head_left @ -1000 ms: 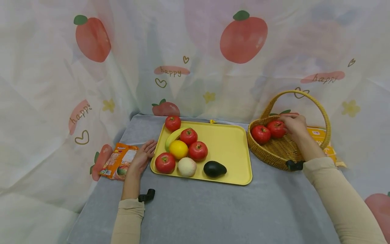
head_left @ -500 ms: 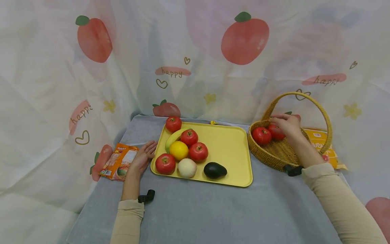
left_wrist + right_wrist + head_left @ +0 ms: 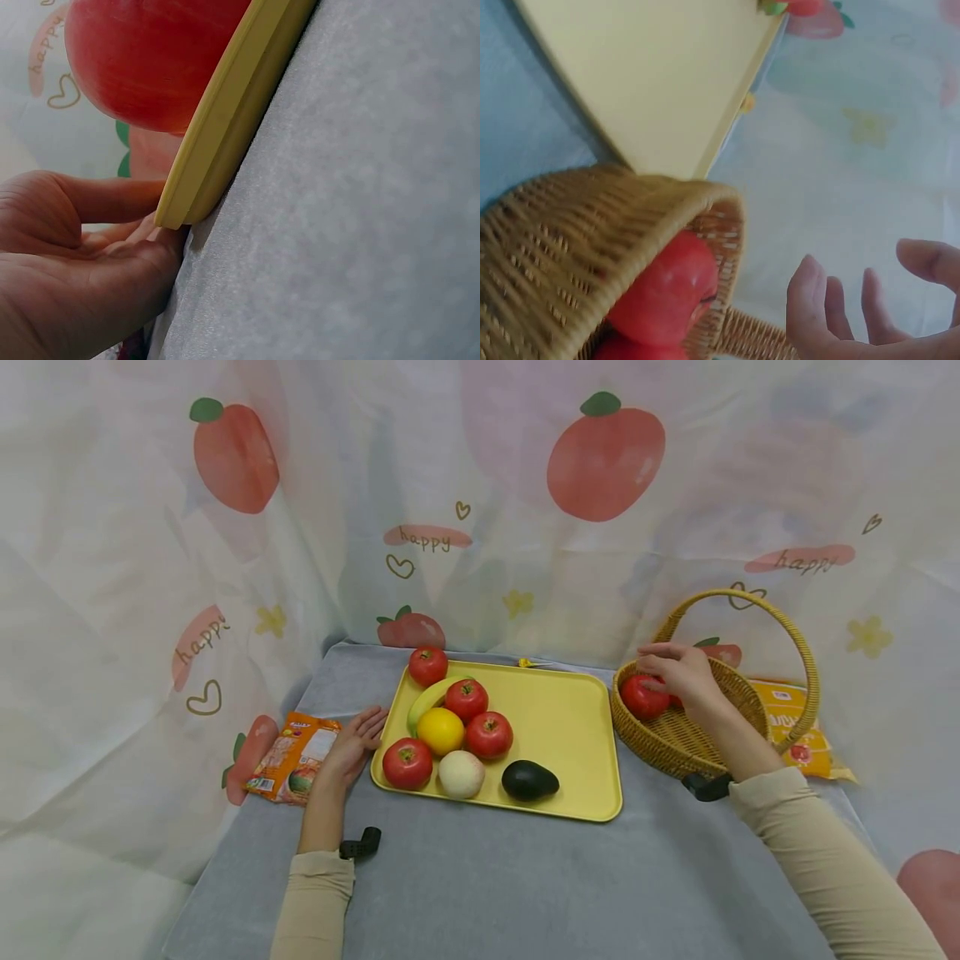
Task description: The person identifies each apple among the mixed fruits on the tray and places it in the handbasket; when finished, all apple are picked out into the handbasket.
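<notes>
Inside the wicker basket (image 3: 651,747), just beside the yellow tray (image 3: 566,710), sat a red apple (image 3: 641,697), with a second apple (image 3: 641,351) close by and mostly covered by the right hand (image 3: 681,675) in the head view. That hand hovered over the pair, grasping nothing, its fingers bent but spread from the thumb. The step looked like handling apples at the basket; whether a grip was just forming or had just been given up, I could not tell. Taking one called for lowering the fingers around it; leaving them called for lifting clear of the rim.

Upward, the basket's handle (image 3: 806,668) arched close to the hand, and the patterned cloth (image 3: 600,585) hung behind, so the freest way out seemed leftward or toward the person. Across the tray, bare room lay between the fruit cluster and the right edge, above the avocado (image 3: 530,780). At the opposite edge the left hand (image 3: 351,750) rested against the rim, relaxed and not clenched, near an orange packet (image 3: 288,756).
</notes>
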A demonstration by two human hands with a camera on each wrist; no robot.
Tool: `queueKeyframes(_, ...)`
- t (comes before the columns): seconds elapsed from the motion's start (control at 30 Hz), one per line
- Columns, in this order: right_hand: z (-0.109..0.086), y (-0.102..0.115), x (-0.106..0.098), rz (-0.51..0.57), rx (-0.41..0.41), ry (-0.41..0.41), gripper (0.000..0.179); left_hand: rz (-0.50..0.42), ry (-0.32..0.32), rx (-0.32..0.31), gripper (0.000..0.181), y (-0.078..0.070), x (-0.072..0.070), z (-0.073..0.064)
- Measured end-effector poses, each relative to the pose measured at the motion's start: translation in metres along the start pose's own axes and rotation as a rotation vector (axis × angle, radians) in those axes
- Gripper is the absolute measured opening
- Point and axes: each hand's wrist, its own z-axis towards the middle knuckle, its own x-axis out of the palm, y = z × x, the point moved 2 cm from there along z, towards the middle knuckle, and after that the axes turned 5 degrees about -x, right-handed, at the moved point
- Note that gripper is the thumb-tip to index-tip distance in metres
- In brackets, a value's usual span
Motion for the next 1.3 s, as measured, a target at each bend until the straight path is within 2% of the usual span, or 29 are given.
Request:
queueKeyframes(0.33,0.0,0.004,0.026,0.062,0.007,0.065,0.05,-0.018,0.004,-0.005,0.08,0.001,0.0,0.0)
queueKeyframes(0.57,-0.002,0.011,0.043,0.081,0.004,0.141,0.051,-0.009,0.01,0.0,0.08,0.002,0.0,-0.001)
queueKeyframes(0.87,-0.002,0.013,0.064,0.166,0.029,0.217,0.048,-0.01,0.003,-0.004,0.08,0.002,0.001,-0.001)
queueKeyframes(1.17,0.0,0.013,0.089,0.148,0.03,0.267,0.048,0.008,0.014,0.004,0.077,-0.001,0.0,-0.002)
queueKeyframes(1.3,0.001,0.01,0.1,0.173,0.047,0.293,0.047,0.003,0.016,0.01,0.078,-0.001,0.001,-0.001)
